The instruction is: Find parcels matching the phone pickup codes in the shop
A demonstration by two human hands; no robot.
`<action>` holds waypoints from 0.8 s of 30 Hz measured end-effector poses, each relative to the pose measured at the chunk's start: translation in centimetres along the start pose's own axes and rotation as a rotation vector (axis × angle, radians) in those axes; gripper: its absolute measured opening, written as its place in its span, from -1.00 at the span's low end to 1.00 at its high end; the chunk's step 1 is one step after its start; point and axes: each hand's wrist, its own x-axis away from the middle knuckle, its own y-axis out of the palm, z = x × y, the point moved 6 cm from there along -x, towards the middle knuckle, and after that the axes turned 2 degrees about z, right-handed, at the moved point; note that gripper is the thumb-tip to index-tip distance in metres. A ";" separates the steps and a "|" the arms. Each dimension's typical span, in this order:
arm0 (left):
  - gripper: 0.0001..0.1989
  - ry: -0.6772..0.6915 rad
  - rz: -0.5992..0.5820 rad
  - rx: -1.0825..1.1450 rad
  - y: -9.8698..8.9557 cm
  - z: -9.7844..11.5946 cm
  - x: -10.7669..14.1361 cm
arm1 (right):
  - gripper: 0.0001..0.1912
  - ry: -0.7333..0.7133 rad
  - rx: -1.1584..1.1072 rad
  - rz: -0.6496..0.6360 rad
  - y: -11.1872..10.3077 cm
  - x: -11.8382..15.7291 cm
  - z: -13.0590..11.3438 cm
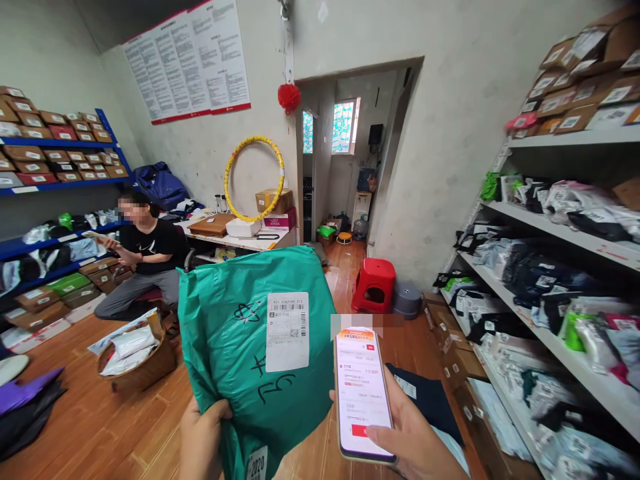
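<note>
My left hand (203, 433) grips the lower left edge of a large green plastic mailer bag (220, 347), its thumb lying over the front. A white shipping label (287, 333) with a barcode is stuck on the bag, and black marker writing runs beside it. Near the bottom corner shows a smaller sticker (257, 465) reading 2020. In my right hand (417, 427) is a smartphone (363, 393), its lit screen facing me. My right thumb rests on the lower part of the screen, by a red button. The phone is just right of the bag.
Shelves of labelled parcels stand at right (575, 220) and left (60, 183). A seated person (155, 240) holds a phone at left. On the wooden floor are a basket of packages (145, 373), a red stool (374, 283) and a grey stool (407, 300). Behind are a desk (240, 243) and a doorway.
</note>
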 end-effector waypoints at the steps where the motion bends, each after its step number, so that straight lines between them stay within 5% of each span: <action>1: -0.82 -0.004 0.002 -0.004 0.0 0.0 0.1 | 0.01 -0.001 -0.001 0.005 0.0 0.0 0.0; 24: -0.82 -0.023 0.018 -0.022 0.3 0.6 0.9 | -0.05 -0.030 0.002 -0.060 -0.4 0.6 -0.1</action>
